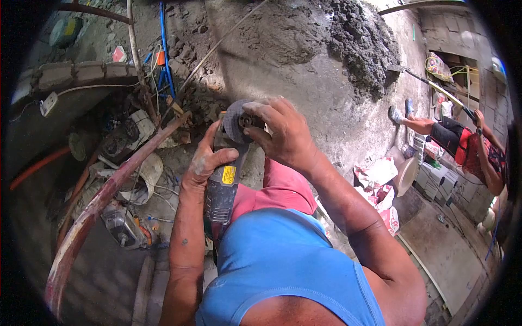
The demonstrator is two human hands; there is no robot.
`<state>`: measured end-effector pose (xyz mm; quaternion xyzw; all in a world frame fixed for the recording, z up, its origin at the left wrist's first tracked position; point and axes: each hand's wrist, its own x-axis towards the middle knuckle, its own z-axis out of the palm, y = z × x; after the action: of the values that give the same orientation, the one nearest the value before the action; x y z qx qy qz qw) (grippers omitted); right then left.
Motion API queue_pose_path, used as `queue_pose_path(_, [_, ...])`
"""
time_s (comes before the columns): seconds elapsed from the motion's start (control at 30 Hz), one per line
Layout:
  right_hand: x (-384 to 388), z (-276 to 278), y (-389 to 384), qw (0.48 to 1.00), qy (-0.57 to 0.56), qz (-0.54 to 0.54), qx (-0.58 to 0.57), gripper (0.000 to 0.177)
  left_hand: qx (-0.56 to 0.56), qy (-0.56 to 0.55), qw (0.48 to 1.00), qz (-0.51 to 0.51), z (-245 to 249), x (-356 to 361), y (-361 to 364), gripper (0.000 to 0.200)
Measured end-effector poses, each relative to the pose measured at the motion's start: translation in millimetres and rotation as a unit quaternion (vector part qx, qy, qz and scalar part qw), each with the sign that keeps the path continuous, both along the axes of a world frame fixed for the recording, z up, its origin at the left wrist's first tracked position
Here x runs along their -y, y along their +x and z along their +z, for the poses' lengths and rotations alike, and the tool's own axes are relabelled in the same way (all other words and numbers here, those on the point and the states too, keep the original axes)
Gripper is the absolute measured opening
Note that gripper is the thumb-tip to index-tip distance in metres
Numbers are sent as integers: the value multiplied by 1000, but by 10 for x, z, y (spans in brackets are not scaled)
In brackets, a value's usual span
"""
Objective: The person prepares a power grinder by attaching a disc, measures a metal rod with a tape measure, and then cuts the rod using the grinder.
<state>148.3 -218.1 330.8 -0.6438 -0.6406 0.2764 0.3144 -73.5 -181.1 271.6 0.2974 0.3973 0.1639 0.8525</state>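
An angle grinder [222, 185] with a dark body and a yellow label lies upright along my front, its disc end pointing away from me. My left hand [204, 163] is wrapped round its body near the head, thumb across the top. A grey mesh-patterned grinding disc [232, 122] sits at the head. My right hand [285, 130] is closed at the disc, with thumb and fingers pinching at its dark centre. My right fingers partly cover the hub, so the exact part between the fingertips is hard to make out.
A rusty pole [117, 182] slants along my left. Beyond it lie a power outlet [49, 104], blue pipes [165, 51] and clutter. A wet mortar heap [361, 49] lies ahead. On the right, another person [467, 144] holds a shovel [429, 81]. Plastic sacks [378, 179] lie nearby.
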Motion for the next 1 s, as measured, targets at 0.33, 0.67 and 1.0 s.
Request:
queue_pose_path(0.33, [-31,88,14,998,-64,4,27,36,1,13,1000,-6,-54,6,-27,79])
queue_pose_path(0.67, [-25,55,-11,998,-54,5,21,34,6,10,1000,1,-1,7,-12,77])
queue_pose_path(1.0, [23,-4,-73,998,-28,-53,29,29,13,-32,999,17,69,-2,21,83])
